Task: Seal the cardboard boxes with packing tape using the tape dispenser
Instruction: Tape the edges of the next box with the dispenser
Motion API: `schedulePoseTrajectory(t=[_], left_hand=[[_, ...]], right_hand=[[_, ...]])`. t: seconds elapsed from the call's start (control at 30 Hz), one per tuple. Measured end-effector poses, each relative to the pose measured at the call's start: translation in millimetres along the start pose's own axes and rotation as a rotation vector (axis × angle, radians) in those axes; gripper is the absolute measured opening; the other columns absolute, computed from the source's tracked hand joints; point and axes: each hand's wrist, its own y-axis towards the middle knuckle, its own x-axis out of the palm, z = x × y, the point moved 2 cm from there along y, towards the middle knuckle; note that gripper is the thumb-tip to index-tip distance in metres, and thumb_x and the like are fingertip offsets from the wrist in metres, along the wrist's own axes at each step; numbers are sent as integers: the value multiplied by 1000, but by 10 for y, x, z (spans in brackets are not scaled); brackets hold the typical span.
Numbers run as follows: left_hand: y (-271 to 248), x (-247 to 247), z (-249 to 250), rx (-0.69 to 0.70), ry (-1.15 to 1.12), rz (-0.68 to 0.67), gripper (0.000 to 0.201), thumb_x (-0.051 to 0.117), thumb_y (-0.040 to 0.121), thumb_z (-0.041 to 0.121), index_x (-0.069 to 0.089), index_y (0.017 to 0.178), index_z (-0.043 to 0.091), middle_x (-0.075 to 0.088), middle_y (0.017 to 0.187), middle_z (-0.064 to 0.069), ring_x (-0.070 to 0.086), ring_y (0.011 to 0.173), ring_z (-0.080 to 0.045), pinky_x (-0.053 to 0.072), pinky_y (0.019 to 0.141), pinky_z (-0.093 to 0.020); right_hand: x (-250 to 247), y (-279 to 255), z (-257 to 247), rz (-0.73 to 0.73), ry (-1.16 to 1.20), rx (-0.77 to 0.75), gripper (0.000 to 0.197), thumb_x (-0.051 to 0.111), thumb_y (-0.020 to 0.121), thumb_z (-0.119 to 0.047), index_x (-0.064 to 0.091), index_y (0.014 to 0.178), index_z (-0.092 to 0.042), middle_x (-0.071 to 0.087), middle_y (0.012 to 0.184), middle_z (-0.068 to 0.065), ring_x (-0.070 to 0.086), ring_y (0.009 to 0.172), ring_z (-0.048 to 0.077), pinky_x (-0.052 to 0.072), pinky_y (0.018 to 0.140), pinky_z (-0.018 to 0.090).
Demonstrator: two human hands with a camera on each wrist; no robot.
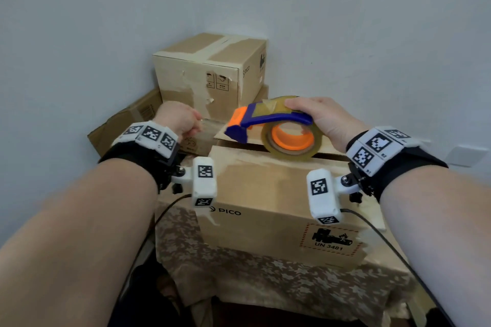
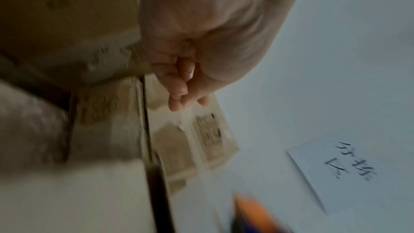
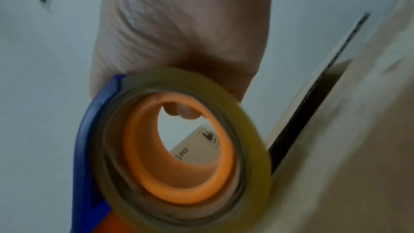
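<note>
Blue tape dispenser (image 1: 268,119) under right hand (image 1: 324,119)

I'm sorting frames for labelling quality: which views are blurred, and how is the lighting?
Head view: mostly sharp, print on the near cardboard box readable, light flat and even, forearms stretched by the wide lens. Left wrist view: smeared, left hand soft, box edges streaked. Right wrist view: dim, tape dispenser close and blurred at the roll's rim.
</note>
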Motion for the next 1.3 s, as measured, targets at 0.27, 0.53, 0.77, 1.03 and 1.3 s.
schedulePoseTrajectory(t=[0.27, 0.53, 0.77, 1.03, 1.3], left_hand=[[23, 3, -214, -68, 17, -105, 27, 50, 93, -5, 67, 82, 12, 61, 89, -8, 55, 70, -13, 55, 66, -23], [-112, 117, -378, -185, -113, -366, 42, 46, 95, -6, 48, 134, 7, 45, 139, -21, 49, 122, -42, 47, 97, -48], [-199, 166, -465, -132, -79, -389, 53, 50, 90, -12, 41, 139, 7, 61, 97, -10, 65, 82, -23, 55, 74, -35], [-120, 108, -574, -49, -190, -190, 20, 56, 92, 0, 65, 107, 11, 61, 109, -9, 60, 95, -16, 57, 71, -30], [-7, 61, -781, -47, -192, -49, 22, 56, 87, -11, 68, 84, 8, 66, 92, -7, 64, 81, -14, 56, 75, -23]], right_hand=[[51, -15, 25, 1, -66, 25, 16, 69, 82, -28, 61, 76, -15, 61, 65, 1, 56, 58, 13, 45, 62, 23], [86, -25, 193, -5, -57, 90, 12, 69, 83, -25, 63, 81, -15, 65, 69, 4, 59, 62, 17, 47, 64, 26], [52, -26, 180, 5, -46, 116, 16, 66, 85, -23, 60, 72, -16, 60, 64, 1, 55, 59, 14, 43, 60, 26], [58, -91, 183, 52, -22, 107, 17, 66, 84, -22, 59, 69, -17, 58, 57, -2, 53, 52, 12, 42, 55, 23], [161, -109, 67, 6, -80, 81, 19, 67, 83, -20, 58, 66, -16, 58, 62, 2, 54, 56, 15, 44, 57, 23]])
